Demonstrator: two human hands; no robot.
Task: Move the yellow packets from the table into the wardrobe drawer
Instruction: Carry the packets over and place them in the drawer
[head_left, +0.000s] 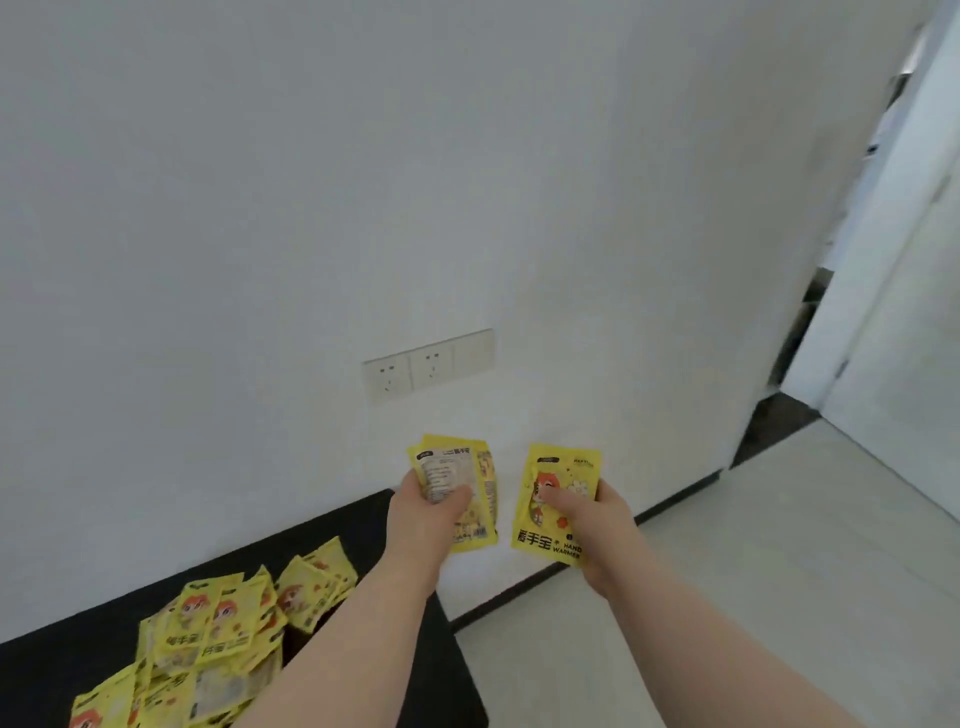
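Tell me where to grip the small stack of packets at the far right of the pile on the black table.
Take the small stack by its right edge, coming in from the right over the bare black table. That side lies clear, while its left side runs into the main pile. The packets are flat, so pinch thumb on top, fingers beneath. Both hands already hold packets: left hand, right hand.

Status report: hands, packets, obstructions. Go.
Left hand gripping several packets. Right hand holding one packet. Big pile left on black table. Wardrobe drawer not in view; nothing blocking.
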